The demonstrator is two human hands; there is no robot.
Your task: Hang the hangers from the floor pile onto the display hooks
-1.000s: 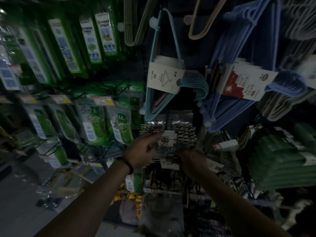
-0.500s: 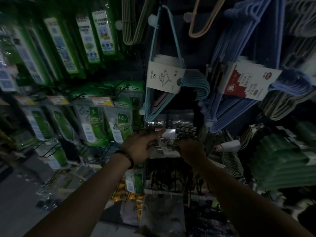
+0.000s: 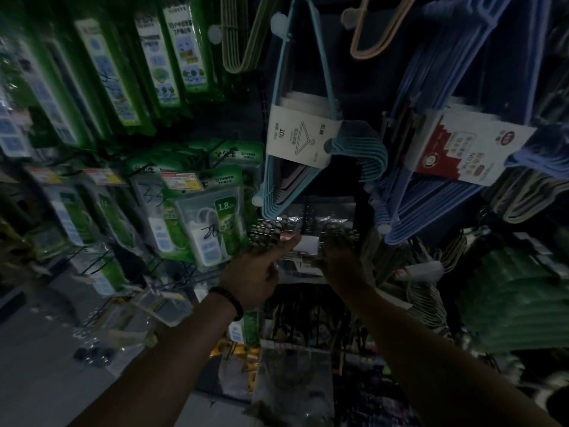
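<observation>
A clear plastic pack of metal clip hangers (image 3: 303, 224) is held up against the dark display wall, under a bundle of light blue hangers (image 3: 295, 149). My left hand (image 3: 257, 272) grips the pack's left lower edge, thumb stretched toward its white label. At the right lower edge, my right hand (image 3: 340, 263) holds the same pack. The hook behind the pack is hidden. A bundle of periwinkle hangers (image 3: 431, 167) with a red and white label hangs to the right.
Green packaged power strips (image 3: 212, 223) fill the hooks on the left. Stacked green hangers (image 3: 517, 300) sit at the right, white hangers (image 3: 428, 303) beside them. Bags and small packs (image 3: 289, 380) lie below on the grey floor (image 3: 37, 365).
Both hands have lifted the clip hanger pack a little higher against the wall. My right hand moved up from below the pack to its right edge.
</observation>
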